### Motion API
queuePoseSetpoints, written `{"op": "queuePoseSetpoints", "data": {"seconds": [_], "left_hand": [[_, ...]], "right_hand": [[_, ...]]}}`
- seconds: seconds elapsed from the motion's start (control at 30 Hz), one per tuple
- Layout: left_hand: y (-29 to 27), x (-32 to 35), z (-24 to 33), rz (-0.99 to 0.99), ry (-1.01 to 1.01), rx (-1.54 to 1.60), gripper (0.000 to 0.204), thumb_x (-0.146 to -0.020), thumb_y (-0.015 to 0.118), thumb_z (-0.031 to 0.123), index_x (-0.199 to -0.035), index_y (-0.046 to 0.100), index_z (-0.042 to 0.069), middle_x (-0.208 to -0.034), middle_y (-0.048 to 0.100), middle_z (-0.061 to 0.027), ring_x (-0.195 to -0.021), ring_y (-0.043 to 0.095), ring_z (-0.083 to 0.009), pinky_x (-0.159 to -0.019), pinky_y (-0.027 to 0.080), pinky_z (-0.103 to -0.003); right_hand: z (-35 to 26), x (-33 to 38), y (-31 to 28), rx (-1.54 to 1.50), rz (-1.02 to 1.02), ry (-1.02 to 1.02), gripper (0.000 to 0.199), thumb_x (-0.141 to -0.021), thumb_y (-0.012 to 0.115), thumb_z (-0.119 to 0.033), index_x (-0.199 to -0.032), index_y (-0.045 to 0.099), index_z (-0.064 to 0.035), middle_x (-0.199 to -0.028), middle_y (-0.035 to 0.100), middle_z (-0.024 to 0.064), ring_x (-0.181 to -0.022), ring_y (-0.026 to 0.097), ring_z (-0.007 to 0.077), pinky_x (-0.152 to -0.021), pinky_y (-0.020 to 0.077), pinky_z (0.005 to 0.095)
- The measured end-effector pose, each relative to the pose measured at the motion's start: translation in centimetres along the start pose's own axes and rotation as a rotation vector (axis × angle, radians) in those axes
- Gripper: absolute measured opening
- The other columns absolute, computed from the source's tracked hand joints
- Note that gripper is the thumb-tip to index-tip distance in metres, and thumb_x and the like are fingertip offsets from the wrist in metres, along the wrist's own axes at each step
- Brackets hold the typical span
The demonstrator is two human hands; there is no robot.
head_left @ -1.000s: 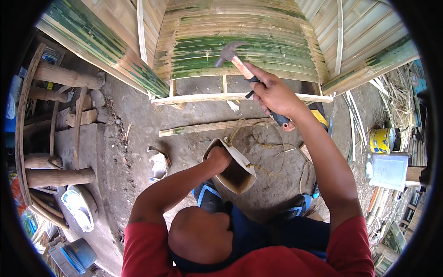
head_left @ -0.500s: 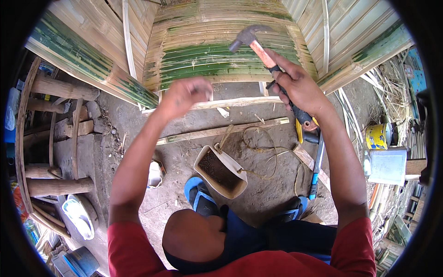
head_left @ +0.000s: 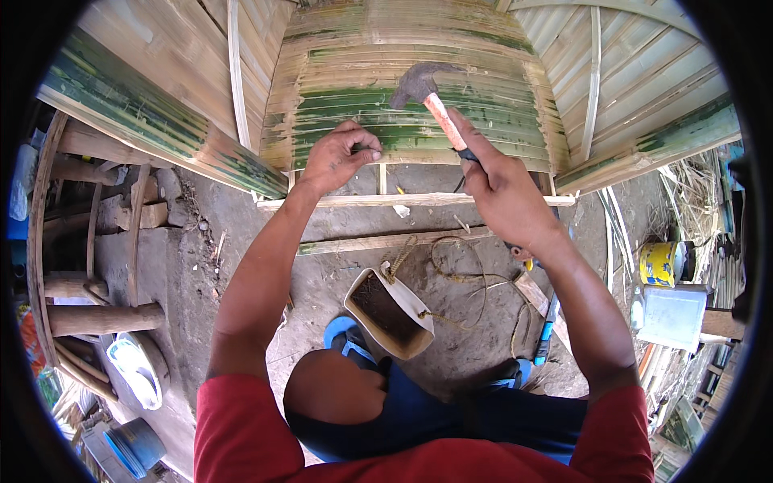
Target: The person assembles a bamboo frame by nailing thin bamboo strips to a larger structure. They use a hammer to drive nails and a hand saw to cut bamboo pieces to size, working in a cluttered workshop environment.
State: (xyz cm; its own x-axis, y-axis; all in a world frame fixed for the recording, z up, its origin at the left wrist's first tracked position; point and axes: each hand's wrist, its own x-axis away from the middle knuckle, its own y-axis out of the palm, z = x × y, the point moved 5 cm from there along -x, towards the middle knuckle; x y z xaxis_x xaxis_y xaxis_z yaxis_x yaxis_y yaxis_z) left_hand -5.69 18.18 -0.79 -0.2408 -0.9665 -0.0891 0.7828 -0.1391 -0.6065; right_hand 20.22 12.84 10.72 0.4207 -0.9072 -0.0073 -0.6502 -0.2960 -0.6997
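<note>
From the head view, the right hand is gripping a raised hammer, fingers wrapped tight; the left hand is pinching something, likely a nail, against the bamboo panel; nailing seems underway; the strike needs careful aim.

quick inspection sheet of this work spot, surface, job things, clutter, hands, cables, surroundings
surface: bare dirt ground, with wooden slats lying across it.
job's things: curved woven bamboo panel, green and tan strips; hammer with a pale handle raised in front of it.
clutter: cut-open white container with dark contents, loose twine, yellow can, white box.
grippers: left hand pinched against the panel's lower strips, anything it holds too small to tell; right hand gripping the hammer handle.
cables: nothing seen.
surroundings: more bamboo panels to both sides, a wooden frame at left, bamboo scraps at right.
</note>
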Motion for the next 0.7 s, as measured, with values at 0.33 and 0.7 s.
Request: {"op": "queuePoseSetpoints", "data": {"seconds": [0.33,0.7], "left_hand": [[0.2,0.6,1.1,0.055,-0.011,-0.262,0.02,-0.092,0.073,0.032,-0.099,0.073,0.013,-0.092,0.067,-0.0053,-0.088,0.066,-0.0277,-0.079,0.051,-0.042],[0.1,0.6,1.0,0.075,-0.001,-0.308,0.019,-0.09,0.077,0.024,-0.096,0.072,0.007,-0.089,0.065,-0.0052,-0.076,0.061,-0.0217,-0.072,0.05,-0.034]], "right_hand": [[-1.6,2.2,3.2,0.079,0.078,-0.162,0.075,-0.094,0.052,0.002,-0.161,0.031,-0.0219,-0.093,0.067,0.0248,-0.072,0.065,0.0369,-0.072,0.0546,0.0431],[-2.7,0.6,3.5,0.281,-0.118,-0.03,0.081,-0.092,0.057,-0.002,-0.163,0.023,-0.0222,-0.082,0.068,0.0236,-0.071,0.067,0.043,-0.072,0.0551,0.0532]]}}
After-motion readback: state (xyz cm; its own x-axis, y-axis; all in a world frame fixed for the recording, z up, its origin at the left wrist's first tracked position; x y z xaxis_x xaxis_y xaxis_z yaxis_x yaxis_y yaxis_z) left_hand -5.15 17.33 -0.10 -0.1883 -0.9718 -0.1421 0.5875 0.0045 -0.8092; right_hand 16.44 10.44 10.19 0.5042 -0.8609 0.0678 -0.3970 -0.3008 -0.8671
